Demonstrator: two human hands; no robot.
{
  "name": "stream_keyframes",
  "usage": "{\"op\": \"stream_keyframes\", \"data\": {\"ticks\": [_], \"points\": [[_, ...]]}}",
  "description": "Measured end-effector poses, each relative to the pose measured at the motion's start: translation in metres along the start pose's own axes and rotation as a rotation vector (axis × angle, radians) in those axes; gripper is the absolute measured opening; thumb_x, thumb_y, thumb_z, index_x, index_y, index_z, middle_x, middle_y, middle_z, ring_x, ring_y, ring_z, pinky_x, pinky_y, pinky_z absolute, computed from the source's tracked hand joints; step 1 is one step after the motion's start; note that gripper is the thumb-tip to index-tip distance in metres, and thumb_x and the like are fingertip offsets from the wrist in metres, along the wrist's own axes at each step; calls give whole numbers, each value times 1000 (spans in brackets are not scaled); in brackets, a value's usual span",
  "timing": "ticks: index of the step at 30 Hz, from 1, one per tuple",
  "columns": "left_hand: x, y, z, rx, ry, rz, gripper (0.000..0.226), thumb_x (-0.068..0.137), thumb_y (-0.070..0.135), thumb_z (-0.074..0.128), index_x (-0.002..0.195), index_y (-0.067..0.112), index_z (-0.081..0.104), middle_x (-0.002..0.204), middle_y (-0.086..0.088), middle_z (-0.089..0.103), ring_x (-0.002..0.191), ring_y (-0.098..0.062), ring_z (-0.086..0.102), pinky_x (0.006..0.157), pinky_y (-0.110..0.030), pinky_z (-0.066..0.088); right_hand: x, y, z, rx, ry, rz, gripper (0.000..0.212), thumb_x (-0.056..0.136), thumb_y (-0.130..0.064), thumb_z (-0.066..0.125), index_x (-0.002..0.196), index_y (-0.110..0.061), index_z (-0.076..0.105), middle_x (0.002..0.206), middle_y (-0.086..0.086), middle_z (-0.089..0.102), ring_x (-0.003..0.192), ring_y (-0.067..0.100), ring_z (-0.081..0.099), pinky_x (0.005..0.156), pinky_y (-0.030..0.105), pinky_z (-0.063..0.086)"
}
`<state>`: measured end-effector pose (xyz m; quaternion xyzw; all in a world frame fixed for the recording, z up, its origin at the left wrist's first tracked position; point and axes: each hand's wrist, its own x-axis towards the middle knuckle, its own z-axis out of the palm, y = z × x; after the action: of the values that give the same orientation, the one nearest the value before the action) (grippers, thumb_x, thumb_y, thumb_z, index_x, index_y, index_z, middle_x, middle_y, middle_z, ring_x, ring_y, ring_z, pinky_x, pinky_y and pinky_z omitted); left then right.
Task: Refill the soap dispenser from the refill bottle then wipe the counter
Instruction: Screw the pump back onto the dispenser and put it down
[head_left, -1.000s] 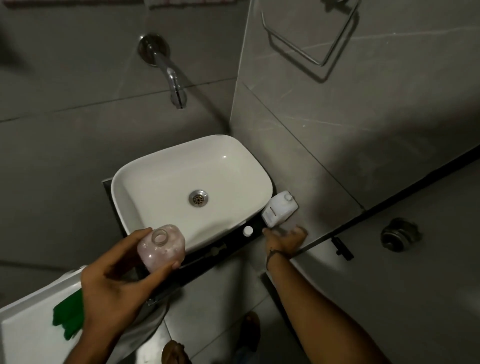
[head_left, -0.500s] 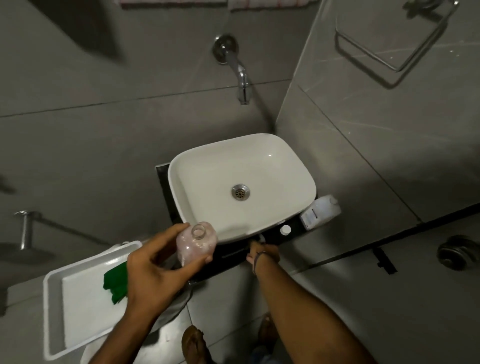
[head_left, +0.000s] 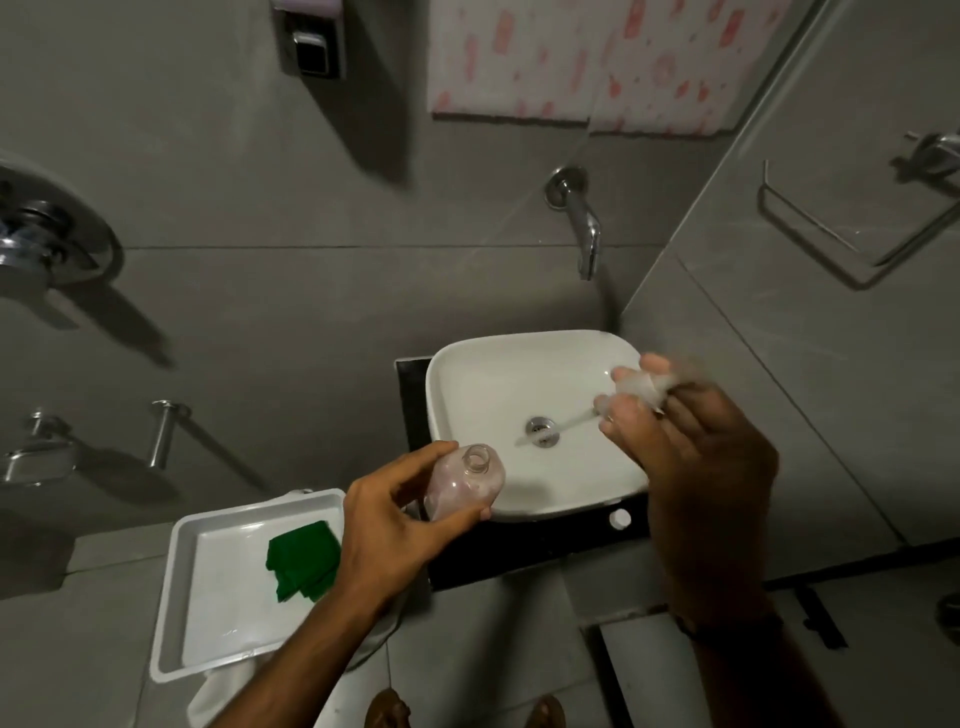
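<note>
My left hand (head_left: 384, 540) grips the clear, pink-tinted soap dispenser bottle (head_left: 465, 483) at the sink's near left corner, its neck open and pointing up. My right hand (head_left: 696, 467) is raised over the right side of the white sink (head_left: 434, 395). It is closed on a blurred white pump head (head_left: 641, 387) whose thin tube (head_left: 566, 422) reaches toward the drain. A small white cap (head_left: 620, 518) lies on the black counter (head_left: 519, 553). The refill bottle is not visible. A green cloth (head_left: 301, 564) lies in a white tray (head_left: 176, 597) to the left.
A chrome spout (head_left: 584, 228) juts from the grey wall above the sink. A towel ring (head_left: 831, 234) hangs on the right wall, and a patterned towel (head_left: 571, 62) hangs above. Chrome fittings (head_left: 36, 244) sit on the left wall. My feet show on the floor below.
My right hand has left the counter edge and risen over the sink holding the pump head. The view has swung left and up. The left hand keeps hold of the dispenser bottle.
</note>
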<state>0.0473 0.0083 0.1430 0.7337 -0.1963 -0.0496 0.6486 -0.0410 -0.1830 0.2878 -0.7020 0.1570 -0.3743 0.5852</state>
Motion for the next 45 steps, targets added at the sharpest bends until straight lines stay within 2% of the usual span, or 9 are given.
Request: {"op": "stream_keyframes", "data": {"ticks": [5,14,20,30,34,38,40,43,45], "points": [[-2,7,-3,-8,18,5,74,66,51,96,133,31,73,127,16,77,117,-5,73,97,-28,62,2,-12,32,47,-153,-36,37,85,1,80,107,-29,78,102,-9,82,98,12,79,80,19,60],[1,18,-9,26,17,58,77,68,50,94,136,22,72,127,7,77,116,-9,74,94,-38,65,-16,15,53,-163,-380,108,34,85,-9,82,118,-17,77,107,-7,80,101,10,76,83,28,64],[1,20,-11,53,42,71,73,71,37,97,137,17,71,129,2,77,117,-13,74,93,-43,65,-25,20,59,-420,-372,40,33,72,-43,84,90,-66,67,94,-39,72,103,-1,69,88,26,59],[-2,23,-17,77,56,100,73,70,35,97,135,12,72,128,-1,77,116,-16,75,94,-44,64,-34,30,58,-552,-293,115,54,58,-64,86,101,-36,69,103,-21,72,103,12,67,90,39,61],[-3,25,-18,49,44,94,76,68,37,99,136,16,72,129,2,77,116,-14,74,95,-42,64,-27,36,48,-280,-482,179,74,78,-28,89,141,-42,54,124,-30,70,121,1,66,102,28,56],[-3,26,-19,52,32,96,76,68,42,98,136,17,72,128,3,77,116,-12,75,95,-41,64,-30,35,58,-366,-315,37,56,66,-46,89,115,-51,62,102,-33,73,102,-1,72,87,20,62],[-5,27,-19,38,26,98,76,69,45,96,136,19,72,128,5,77,115,-12,75,94,-41,64,-29,37,57,-367,-346,41,71,62,-55,88,125,-50,56,108,-26,73,109,2,69,92,22,58],[-4,28,-20,7,35,87,78,67,50,95,135,18,72,127,5,78,115,-13,75,94,-42,65,-24,41,49,-254,-509,152,82,78,-34,87,146,-47,42,131,-15,70,125,6,64,107,29,53],[-2,29,-20,-1,30,89,80,66,50,96,135,17,72,127,4,78,115,-14,75,94,-42,65,-24,41,49,-285,-475,119,80,80,-25,88,144,-45,46,121,-19,74,119,1,67,104,25,55]]}}
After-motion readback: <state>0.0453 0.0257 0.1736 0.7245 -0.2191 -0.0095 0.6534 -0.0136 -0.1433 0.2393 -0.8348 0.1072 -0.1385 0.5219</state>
